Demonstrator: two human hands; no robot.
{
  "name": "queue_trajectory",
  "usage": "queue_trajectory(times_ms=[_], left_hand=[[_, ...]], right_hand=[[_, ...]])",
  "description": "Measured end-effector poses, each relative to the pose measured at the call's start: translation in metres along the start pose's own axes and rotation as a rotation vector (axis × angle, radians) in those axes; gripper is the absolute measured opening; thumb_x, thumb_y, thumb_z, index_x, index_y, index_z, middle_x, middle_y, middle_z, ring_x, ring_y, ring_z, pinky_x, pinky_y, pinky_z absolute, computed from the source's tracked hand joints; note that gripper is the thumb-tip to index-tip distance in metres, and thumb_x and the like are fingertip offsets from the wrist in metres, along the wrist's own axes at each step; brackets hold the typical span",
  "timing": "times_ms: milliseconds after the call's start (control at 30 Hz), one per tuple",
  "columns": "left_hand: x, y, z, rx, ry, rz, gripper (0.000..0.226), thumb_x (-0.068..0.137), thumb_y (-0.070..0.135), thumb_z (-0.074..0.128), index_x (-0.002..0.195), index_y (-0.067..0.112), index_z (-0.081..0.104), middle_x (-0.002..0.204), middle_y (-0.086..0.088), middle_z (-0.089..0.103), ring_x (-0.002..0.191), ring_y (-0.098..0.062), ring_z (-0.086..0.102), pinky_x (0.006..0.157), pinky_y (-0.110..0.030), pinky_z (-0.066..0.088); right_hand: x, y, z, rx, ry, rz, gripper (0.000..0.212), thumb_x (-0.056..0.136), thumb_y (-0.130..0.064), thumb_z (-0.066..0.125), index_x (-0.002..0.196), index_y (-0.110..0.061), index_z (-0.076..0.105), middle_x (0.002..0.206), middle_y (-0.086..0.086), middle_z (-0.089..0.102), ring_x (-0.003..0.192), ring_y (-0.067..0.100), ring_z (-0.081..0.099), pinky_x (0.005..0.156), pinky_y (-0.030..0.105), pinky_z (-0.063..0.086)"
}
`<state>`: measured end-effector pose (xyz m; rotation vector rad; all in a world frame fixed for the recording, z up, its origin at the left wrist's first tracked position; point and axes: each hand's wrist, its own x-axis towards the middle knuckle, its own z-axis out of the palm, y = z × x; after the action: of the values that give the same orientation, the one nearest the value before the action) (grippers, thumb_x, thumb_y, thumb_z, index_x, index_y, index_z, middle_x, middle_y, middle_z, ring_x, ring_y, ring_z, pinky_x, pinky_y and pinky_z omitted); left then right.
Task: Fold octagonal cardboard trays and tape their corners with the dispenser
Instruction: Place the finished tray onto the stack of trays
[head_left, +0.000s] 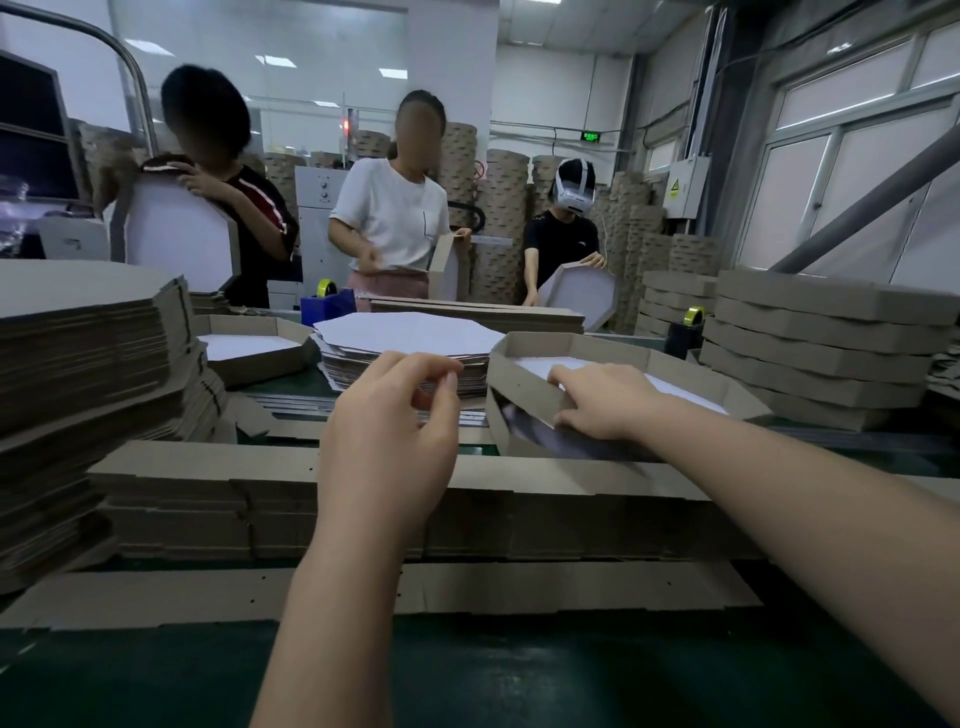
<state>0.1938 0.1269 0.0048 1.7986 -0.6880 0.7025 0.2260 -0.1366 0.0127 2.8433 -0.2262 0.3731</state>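
Note:
A folded octagonal cardboard tray (691, 364), brown outside and white inside, sits tilted at centre right. My right hand (602, 400) grips its near wall, fingers over the rim and thumb under. My left hand (395, 431) hovers to the tray's left with fingers loosely curled and holds nothing that I can see. A stack of flat white octagonal blanks (410, 332) lies just beyond my left hand. A blue tape dispenser (327, 301) with a yellow roll stands behind the blanks. A second dispenser (685, 327) stands at the right.
Long brown cardboard strips (208, 499) lie stacked across the green table (467, 675) in front of me. A tall pile of flat cardboard (83, 374) stands at the left, and finished trays (821, 343) are stacked at the right. Three people fold trays across the table.

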Motion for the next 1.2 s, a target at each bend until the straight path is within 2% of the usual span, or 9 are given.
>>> queue_trajectory(times_ms=[67,267,400,533,667,900,967,1067,1200], left_hand=[[-0.001,-0.001,0.0,0.004,0.0,-0.001,0.018,0.093,0.017,0.059,0.108,0.019,0.069,0.097,0.009,0.063,0.087,-0.001,0.059,0.075,-0.032,0.055],[-0.001,-0.003,-0.001,0.007,0.009,0.0,0.019,0.092,0.018,0.059,0.108,0.021,0.07,0.1,0.011,0.065,0.087,-0.002,0.06,0.073,-0.022,0.053],[0.0,-0.01,-0.005,-0.006,0.022,-0.028,0.019,0.092,0.02,0.058,0.107,0.022,0.07,0.097,0.013,0.064,0.087,0.0,0.059,0.074,-0.024,0.053],[-0.001,-0.014,-0.005,-0.017,0.025,-0.068,0.018,0.092,0.022,0.058,0.104,0.024,0.07,0.096,0.014,0.064,0.085,0.002,0.059,0.073,-0.025,0.053],[0.0,-0.017,-0.006,-0.015,0.022,-0.092,0.016,0.093,0.022,0.058,0.103,0.025,0.07,0.096,0.017,0.063,0.083,0.003,0.058,0.072,-0.026,0.054],[-0.001,-0.018,-0.008,-0.033,0.024,-0.098,0.015,0.093,0.022,0.057,0.101,0.027,0.069,0.095,0.018,0.063,0.083,0.005,0.059,0.072,-0.028,0.054],[-0.001,-0.019,-0.009,-0.032,0.028,-0.097,0.015,0.093,0.021,0.057,0.1,0.026,0.07,0.095,0.017,0.064,0.083,0.005,0.058,0.07,-0.022,0.052],[0.0,-0.02,-0.008,-0.035,0.037,-0.098,0.014,0.093,0.021,0.058,0.1,0.026,0.069,0.094,0.016,0.064,0.082,0.004,0.059,0.069,-0.019,0.051],[0.0,-0.019,-0.007,-0.041,0.04,-0.101,0.014,0.093,0.021,0.058,0.1,0.027,0.069,0.093,0.018,0.064,0.082,0.004,0.059,0.068,-0.02,0.051]], right_hand=[[0.009,-0.011,-0.003,0.044,0.053,0.045,0.026,0.087,-0.039,0.057,0.108,-0.028,0.048,0.115,0.001,0.063,0.105,0.027,0.058,0.068,0.033,0.036],[0.037,-0.04,0.018,0.191,-0.06,0.228,0.039,0.089,-0.026,0.056,0.127,-0.022,0.047,0.12,0.006,0.061,0.107,0.029,0.058,0.087,0.037,0.05],[0.053,-0.05,0.026,0.235,-0.033,0.241,0.032,0.093,-0.024,0.051,0.124,-0.018,0.047,0.119,0.009,0.061,0.104,0.031,0.058,0.079,0.034,0.046],[0.057,-0.054,0.038,0.346,-0.131,0.226,0.03,0.097,-0.023,0.047,0.125,-0.015,0.047,0.125,0.007,0.058,0.109,0.029,0.054,0.082,0.033,0.043],[0.06,-0.052,0.032,0.35,-0.112,0.21,0.035,0.092,-0.023,0.052,0.126,-0.015,0.051,0.128,0.007,0.058,0.114,0.03,0.054,0.089,0.034,0.046],[0.05,-0.05,0.03,0.424,-0.105,0.211,0.032,0.089,-0.025,0.057,0.119,-0.015,0.058,0.122,0.007,0.061,0.11,0.028,0.056,0.083,0.031,0.045],[0.044,-0.042,0.025,0.344,-0.177,0.235,0.023,0.083,-0.029,0.061,0.1,-0.014,0.061,0.106,0.007,0.064,0.098,0.027,0.058,0.072,0.031,0.047],[0.03,-0.028,0.02,0.211,-0.28,0.305,0.02,0.076,-0.036,0.066,0.075,-0.02,0.053,0.082,-0.002,0.058,0.086,0.023,0.057,0.056,0.026,0.034],[0.038,-0.034,0.016,0.177,-0.079,0.308,0.017,0.083,-0.035,0.061,0.084,-0.019,0.056,0.09,0.001,0.06,0.084,0.025,0.054,0.06,0.027,0.035]])
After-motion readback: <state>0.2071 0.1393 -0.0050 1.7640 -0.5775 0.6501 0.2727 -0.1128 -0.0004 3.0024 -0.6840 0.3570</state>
